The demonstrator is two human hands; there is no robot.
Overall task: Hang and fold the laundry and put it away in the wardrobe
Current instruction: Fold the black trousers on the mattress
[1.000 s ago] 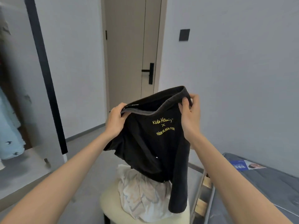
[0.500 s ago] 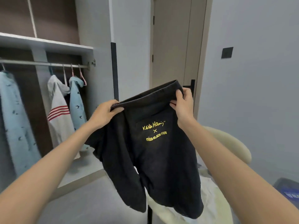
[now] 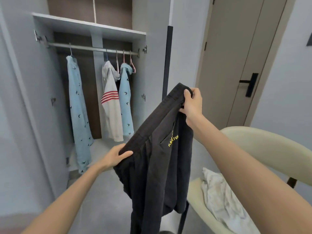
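Black trousers (image 3: 157, 168) with yellow lettering hang in front of me, held by the waistband. My right hand (image 3: 191, 103) grips the upper end of the waistband, raised high. My left hand (image 3: 116, 156) grips the lower end, so the band slants down to the left and the legs droop toward the floor. The open wardrobe (image 3: 87, 27) stands ahead on the left, its rail (image 3: 91, 48) carrying a long light-blue garment (image 3: 80, 115), a white hoodie with red stripes (image 3: 110, 102) and another light-blue piece (image 3: 125, 98). Empty pink hangers (image 3: 132, 65) hang at the rail's right end.
A cream chair (image 3: 263, 142) at the right holds a crumpled pale garment (image 3: 221, 198) on its seat. A closed beige door (image 3: 241, 61) with a black handle is behind my right hand. The wardrobe door's dark edge (image 3: 168, 61) stands upright between wardrobe and door. Grey floor lies below.
My view has swung left to face the wardrobe. The right hand rose and the left hand dropped, tilting the waistband and folding the trousers lengthwise so the lettering is half hidden.
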